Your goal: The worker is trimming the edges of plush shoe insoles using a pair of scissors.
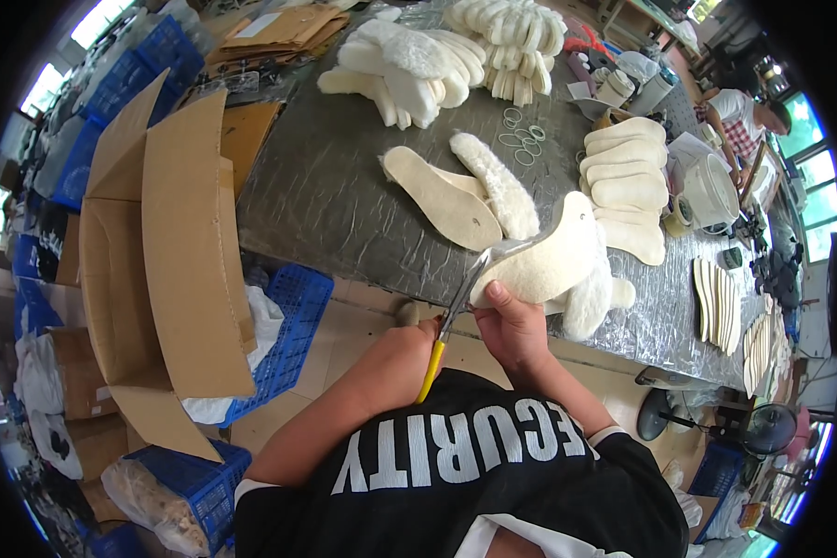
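Observation:
My left hand [405,358] grips scissors [432,372] with a yellow handle, their blades pointing up at the edge of an insole. That cream insole [541,265], with a small hole near its far end, is pinched in my right hand [511,327], thumb on top. The blades meet the near left edge of the insole, where a bit of fluffy lining shows. Beyond the hands, on the table, lie a flat felt-sided insole [442,200] and a woolly one [498,181]. More fleece insoles [586,307] lie under and beside the held one.
Piles of fleece insoles [405,65] stand at the far side of the dark, film-covered table [316,186]. Right are stacked insoles [626,177], rubber bands [523,139] and a white bucket [711,191]. An open carton [191,251] and blue crate [293,316] stand left. A person [739,121] sits far right.

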Demonstrator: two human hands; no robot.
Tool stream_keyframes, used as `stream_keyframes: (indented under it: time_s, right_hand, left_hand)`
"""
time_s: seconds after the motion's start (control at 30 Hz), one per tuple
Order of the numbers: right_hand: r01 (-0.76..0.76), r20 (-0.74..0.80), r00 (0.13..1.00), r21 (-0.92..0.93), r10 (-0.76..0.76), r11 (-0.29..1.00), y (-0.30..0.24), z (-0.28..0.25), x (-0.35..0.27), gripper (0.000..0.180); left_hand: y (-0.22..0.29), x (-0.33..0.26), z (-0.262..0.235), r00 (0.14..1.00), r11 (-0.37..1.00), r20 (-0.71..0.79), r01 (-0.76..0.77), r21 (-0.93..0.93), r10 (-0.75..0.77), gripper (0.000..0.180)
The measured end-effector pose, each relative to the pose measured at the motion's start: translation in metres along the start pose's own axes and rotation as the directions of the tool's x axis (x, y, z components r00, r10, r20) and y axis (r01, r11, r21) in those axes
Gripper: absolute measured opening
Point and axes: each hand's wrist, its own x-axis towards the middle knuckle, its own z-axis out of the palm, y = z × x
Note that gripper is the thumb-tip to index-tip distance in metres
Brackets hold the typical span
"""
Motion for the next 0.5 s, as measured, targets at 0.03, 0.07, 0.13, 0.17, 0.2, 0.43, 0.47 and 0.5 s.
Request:
stream_keyframes:
  time_s: [0.03, 0.07, 0.13, 0.17, 0.2, 0.43, 0.47, 0.5]
  right_hand:
    - [0.013, -0.001, 1.0, -0.007, -0.013, 1.0, 0.0, 0.0, 0.0, 0.049]
    - [0.014, -0.002, 1.0, -0.007, -0.014, 1.0, 0.0, -0.001, 0.0, 0.049]
    - [0.035, -0.041, 0.998, -0.089, -0.039, 0.995, 0.003, -0.003, 0.001, 0.049]
    - [0.036, -0.04, 0.998, -0.088, -0.04, 0.995, 0.002, -0.002, 0.002, 0.049]
    - [0.027, -0.053, 0.998, -0.073, -0.031, 0.997, 0.002, 0.0, 0.002, 0.049]
    - [0.012, -0.046, 0.999, -0.074, -0.015, 0.997, 0.006, -0.005, 0.003, 0.047]
    - [0.008, -0.045, 0.999, -0.075, -0.012, 0.997, 0.007, -0.004, 0.003, 0.047]
    - [0.004, -0.037, 0.999, -0.072, -0.006, 0.997, 0.008, -0.003, 0.001, 0.048]
  left_hand:
    - [0.001, 0.0, -0.001, 1.0, 1.0, 0.001, -0.002, 0.0, 0.002, 0.019]
    - [0.003, 0.0, -0.003, 1.0, 1.0, 0.014, 0.019, 0.002, -0.019, 0.02]
    - [0.002, 0.0, -0.004, 0.999, 0.999, 0.026, 0.038, 0.005, -0.038, 0.02]
    - [-0.003, 0.0, -0.002, 0.999, 0.999, 0.044, 0.014, -0.046, -0.012, 0.021]
    - [-0.007, 0.0, -0.001, 0.998, 0.995, 0.061, -0.009, -0.097, 0.015, 0.022]
    - [-0.014, 0.002, 0.005, 0.999, 0.975, -0.003, -0.054, -0.215, 0.055, 0.025]
    - [-0.015, 0.002, 0.007, 0.999, 0.979, -0.03, -0.046, -0.196, 0.041, 0.025]
    - [-0.016, 0.003, 0.007, 0.998, 0.983, -0.057, -0.038, -0.177, 0.028, 0.025]
